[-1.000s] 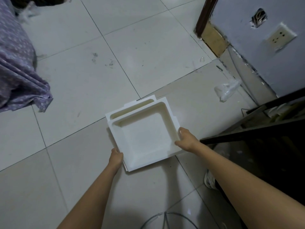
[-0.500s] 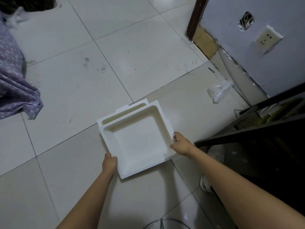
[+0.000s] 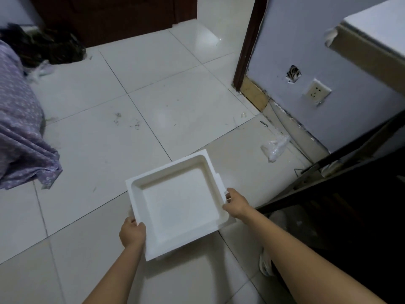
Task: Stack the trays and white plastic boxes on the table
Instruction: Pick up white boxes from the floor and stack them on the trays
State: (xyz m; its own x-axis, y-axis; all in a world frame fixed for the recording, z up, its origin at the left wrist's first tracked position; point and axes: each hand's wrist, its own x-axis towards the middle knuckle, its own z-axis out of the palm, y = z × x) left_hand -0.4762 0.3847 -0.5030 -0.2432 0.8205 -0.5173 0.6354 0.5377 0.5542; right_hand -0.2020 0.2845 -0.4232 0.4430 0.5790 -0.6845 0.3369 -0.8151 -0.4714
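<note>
1. Change: a second ago a second white piece stuck out past the far edge of the white foam tray (image 3: 178, 204), with its own slot visible. That offset is gone now. Only one rim and one recess show, plus a thin sliver of white under the near and right edges. My read: the two pieces are squared up one under the other, or I've pulled them flush.
2. View has swung up too: more of the tiled floor (image 3: 153, 102), the dark door (image 3: 114, 16) and a white box (image 3: 377, 34) top right have come in. I'm probably straightening up and turning.
3. Hands: my left hand (image 3: 132, 233) is clamped on the tray's near-left corner, thumb over the rim. My right hand (image 3: 235, 202) is clamped on the right edge, fingers wrapped under. Neither has let go.
4. Tray location: held level between both hands, over the floor, in front of me, just left of the dark table frame (image 3: 328, 170).
5. Task meaning: nothing is stacked on the table yet. Judging by the carry, next is getting this load onto it.
6. Can't see: the tabletop itself, cut off at right and dark. Other trays or boxes to stack: none in view.
7. Can't confirm the lower piece; only that sliver shows.
8. My fingertips under the tray are hidden.
9. Clear plastic bag (image 3: 275, 147) by the wall (image 3: 306, 51): contents unreadable.
</note>
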